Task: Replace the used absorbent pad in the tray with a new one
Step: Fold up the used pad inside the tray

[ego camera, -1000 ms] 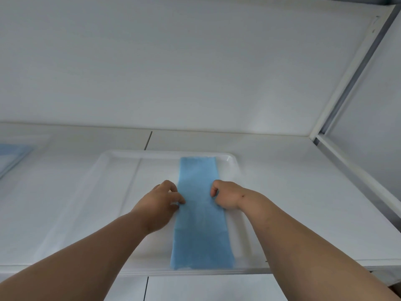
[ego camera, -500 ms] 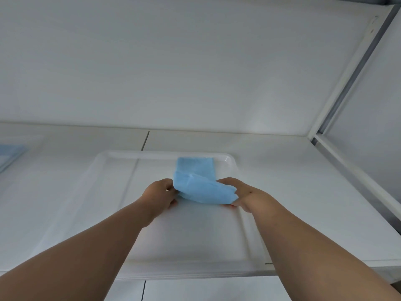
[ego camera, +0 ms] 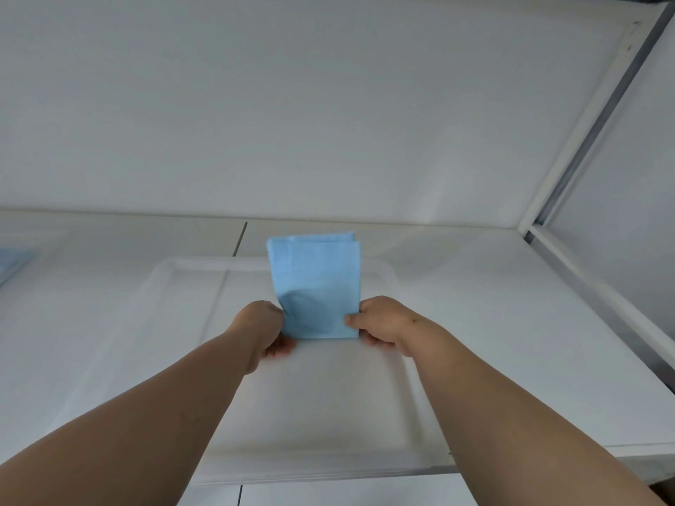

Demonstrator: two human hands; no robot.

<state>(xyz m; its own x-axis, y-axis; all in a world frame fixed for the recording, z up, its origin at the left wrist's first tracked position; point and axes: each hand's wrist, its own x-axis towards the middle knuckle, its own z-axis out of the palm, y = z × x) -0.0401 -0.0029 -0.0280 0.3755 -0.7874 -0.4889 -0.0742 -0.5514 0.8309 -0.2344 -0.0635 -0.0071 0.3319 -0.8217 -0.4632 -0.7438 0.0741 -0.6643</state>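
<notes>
Pinching the folded blue absorbent pad [ego camera: 316, 286] by its two lower corners, the left hand [ego camera: 263, 328] and right hand [ego camera: 380, 325] hold it upright over the middle of the white tray [ego camera: 190, 283], its lower edge near the tray floor (whether touching, I cannot tell). Its long axis runs from the hands toward the tray's far rim, with the folded top edge past that rim in this view. Both hands sit level, neither nearer. Likely the used pad is being lifted out; carrying it off the table's near edge comes next, with a replacement pad not yet laid.
</notes>
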